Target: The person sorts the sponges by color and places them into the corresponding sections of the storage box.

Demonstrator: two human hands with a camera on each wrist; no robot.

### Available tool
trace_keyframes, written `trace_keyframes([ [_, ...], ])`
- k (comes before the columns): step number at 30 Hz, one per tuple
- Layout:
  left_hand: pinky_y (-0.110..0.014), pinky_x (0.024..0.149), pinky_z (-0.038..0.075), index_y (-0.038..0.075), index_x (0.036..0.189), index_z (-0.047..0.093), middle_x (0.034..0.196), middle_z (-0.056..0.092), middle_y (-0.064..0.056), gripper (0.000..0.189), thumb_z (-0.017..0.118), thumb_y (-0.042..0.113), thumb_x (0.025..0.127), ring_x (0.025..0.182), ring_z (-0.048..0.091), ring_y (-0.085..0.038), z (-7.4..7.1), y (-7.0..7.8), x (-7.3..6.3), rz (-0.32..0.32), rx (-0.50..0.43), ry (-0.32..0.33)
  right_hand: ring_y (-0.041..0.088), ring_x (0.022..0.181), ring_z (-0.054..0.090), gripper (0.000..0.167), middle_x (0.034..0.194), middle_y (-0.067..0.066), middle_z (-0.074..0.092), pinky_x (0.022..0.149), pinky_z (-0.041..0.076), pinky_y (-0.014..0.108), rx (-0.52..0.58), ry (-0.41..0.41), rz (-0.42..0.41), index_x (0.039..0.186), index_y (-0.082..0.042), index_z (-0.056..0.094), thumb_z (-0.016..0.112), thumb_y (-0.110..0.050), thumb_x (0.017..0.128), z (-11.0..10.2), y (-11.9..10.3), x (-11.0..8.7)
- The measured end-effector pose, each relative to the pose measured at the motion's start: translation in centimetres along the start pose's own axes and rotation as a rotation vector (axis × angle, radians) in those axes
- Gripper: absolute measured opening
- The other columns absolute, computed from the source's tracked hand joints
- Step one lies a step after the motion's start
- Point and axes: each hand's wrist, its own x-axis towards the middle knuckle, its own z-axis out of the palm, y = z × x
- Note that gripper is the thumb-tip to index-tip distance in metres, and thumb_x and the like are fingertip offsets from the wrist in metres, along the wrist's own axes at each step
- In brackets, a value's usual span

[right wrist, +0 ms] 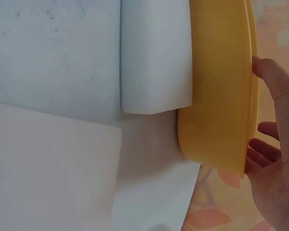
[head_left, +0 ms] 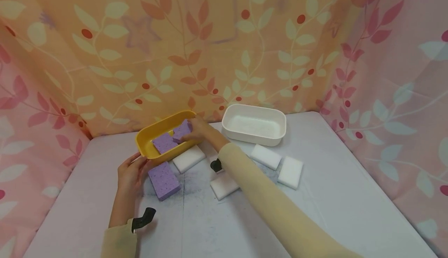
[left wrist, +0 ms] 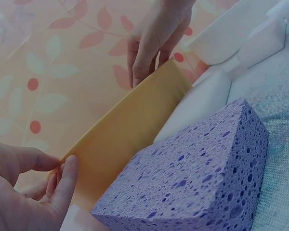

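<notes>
Over the right part of a yellow bin, my right hand holds a tilted purple sponge. A second purple sponge lies inside the bin, to the left of it. My left hand pinches the bin's rim at the near left corner, thumb and fingers on either side of the wall. Just in front of the bin, a third purple sponge lies on the table beside the left hand. The bin's wall hides the right fingertips in the right wrist view.
A white bin stands at the back, right of the yellow one. Several white sponges lie on the cloth, one against the yellow bin's front and another farthest right. Flowered curtains hang behind and at both sides.
</notes>
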Motion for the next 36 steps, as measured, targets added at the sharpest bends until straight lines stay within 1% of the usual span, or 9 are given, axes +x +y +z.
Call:
trace_keyframes([
  [5,-0.016,0.09,0.058,0.017,0.166,0.035,0.136,0.059,-0.003,0.064,0.061,0.016,0.108,0.092,0.072,-0.001,0.0,0.2,-0.2,-0.013,-0.001,-0.005,0.032,0.145,0.049,0.082,0.151,0.02,0.057,0.125,0.038,0.04,0.015,-0.004,-0.035,0.153,0.003,0.05,0.082,-0.04,0.091,-0.2,0.0,-0.2],
  [11,-0.016,0.09,0.058,0.017,0.166,0.034,0.146,0.055,-0.006,0.063,0.059,0.015,0.109,0.091,0.072,-0.001,0.1,0.3,-0.3,-0.021,-0.003,0.002,0.031,0.143,0.052,0.083,0.15,0.019,0.059,0.123,0.041,0.039,0.007,0.002,-0.078,0.155,0.002,0.049,0.082,-0.039,0.091,0.0,0.0,-0.6],
  [14,-0.016,0.091,0.057,0.018,0.167,0.034,0.149,0.052,-0.008,0.063,0.058,0.015,0.109,0.09,0.072,-0.001,0.1,0.3,-0.4,-0.019,0.007,0.003,0.029,0.138,0.057,0.082,0.149,0.018,0.06,0.119,0.045,0.038,0.021,0.0,-0.084,0.155,0.001,0.049,0.082,-0.038,0.092,0.0,0.0,-1.2],
  [18,-0.015,0.091,0.057,0.018,0.167,0.033,0.148,0.053,-0.007,0.062,0.058,0.016,0.109,0.09,0.072,0.0,0.1,0.2,-0.5,-0.014,0.015,0.002,0.026,0.122,0.066,0.076,0.142,0.018,0.064,0.112,0.051,0.034,0.045,-0.002,-0.101,0.154,0.002,0.05,0.08,-0.035,0.094,0.0,0.1,-2.0],
  [20,-0.015,0.09,0.057,0.018,0.167,0.034,0.147,0.053,-0.007,0.062,0.058,0.016,0.109,0.09,0.072,0.0,0.1,0.2,-0.5,-0.01,0.011,-0.001,0.025,0.116,0.068,0.074,0.139,0.018,0.065,0.11,0.053,0.033,0.054,-0.002,-0.109,0.153,0.002,0.05,0.079,-0.034,0.095,-0.1,0.1,-2.4],
  [26,-0.015,0.09,0.057,0.017,0.166,0.034,0.145,0.055,-0.007,0.063,0.059,0.017,0.109,0.093,0.072,-0.001,0.2,0.1,-0.5,0.0,0.006,-0.006,0.025,0.124,0.063,0.067,0.146,0.018,0.06,0.112,0.05,0.033,0.068,0.011,-0.143,0.15,0.001,0.055,0.079,-0.03,0.095,0.0,-0.2,-3.6],
  [30,-0.015,0.091,0.057,0.017,0.166,0.034,0.141,0.058,-0.005,0.064,0.06,0.017,0.108,0.097,0.072,-0.002,0.2,0.1,-0.4,0.004,0.008,-0.005,0.025,0.121,0.064,0.062,0.142,0.016,0.063,0.106,0.053,0.03,0.056,0.023,-0.191,0.148,0.001,0.058,0.078,-0.026,0.096,0.4,-0.4,-4.1],
  [32,-0.015,0.091,0.057,0.017,0.167,0.033,0.138,0.058,-0.004,0.064,0.06,0.017,0.109,0.097,0.072,-0.002,0.1,0.1,-0.3,0.004,0.006,-0.008,0.024,0.122,0.065,0.06,0.142,0.015,0.064,0.106,0.053,0.029,0.046,0.026,-0.207,0.148,0.0,0.059,0.077,-0.026,0.097,0.5,-0.5,-4.4],
  [36,-0.015,0.09,0.058,0.017,0.167,0.033,0.133,0.061,-0.002,0.064,0.06,0.016,0.108,0.094,0.073,-0.002,0.1,0.1,-0.3,-0.004,0.001,-0.006,0.027,0.131,0.062,0.057,0.143,0.016,0.064,0.113,0.049,0.034,0.047,0.023,-0.227,0.146,0.001,0.06,0.076,-0.026,0.099,0.6,-1.0,-5.2],
])
